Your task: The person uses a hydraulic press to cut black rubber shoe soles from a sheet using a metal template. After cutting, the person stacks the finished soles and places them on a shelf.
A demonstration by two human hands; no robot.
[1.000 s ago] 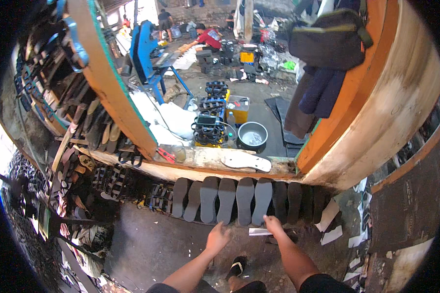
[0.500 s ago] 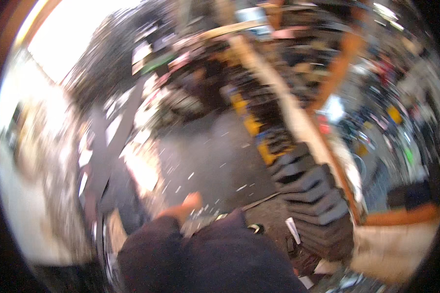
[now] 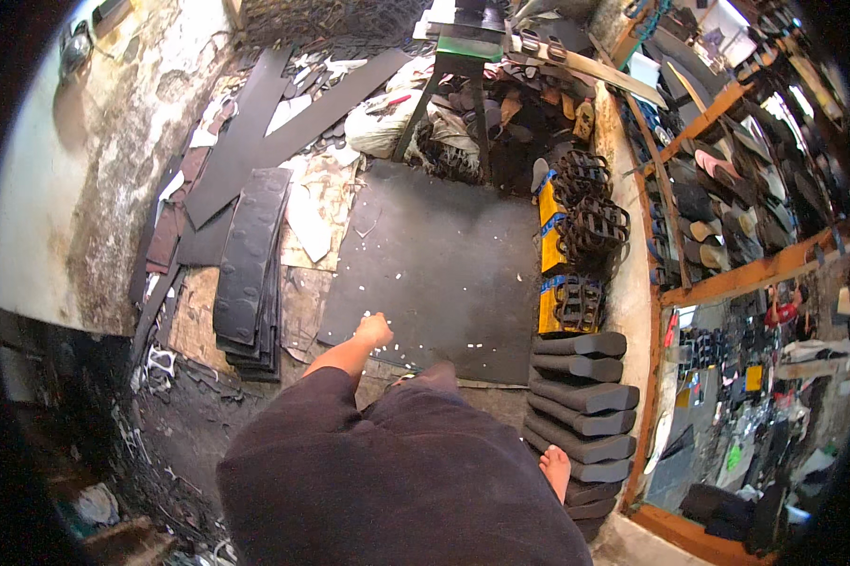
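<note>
My left hand reaches forward past my dark clothing, above a dark flat sheet on the floor. Its fingers look curled in, and nothing shows in them. Small white bits lie scattered on the sheet around that hand. Low on the right, my right hand hangs beside my clothing, its short-looking fingers slightly apart and holding nothing visible. Close by it stands a stack of dark foam sole-shaped blocks. To the left of my left hand lies a pile of black moulded sheets.
Yellow boxes hold up black strapped sandals along the right wall. A small dark stand with a green edge is at the far end. Wooden-framed shelves fill the right side. Long dark strips cross over scraps at far left.
The view has swung and steadied from heavy blur. The sheet and boxes now sit further ahead, and my right hand has come into sight. My left hand stays stretched forward.
</note>
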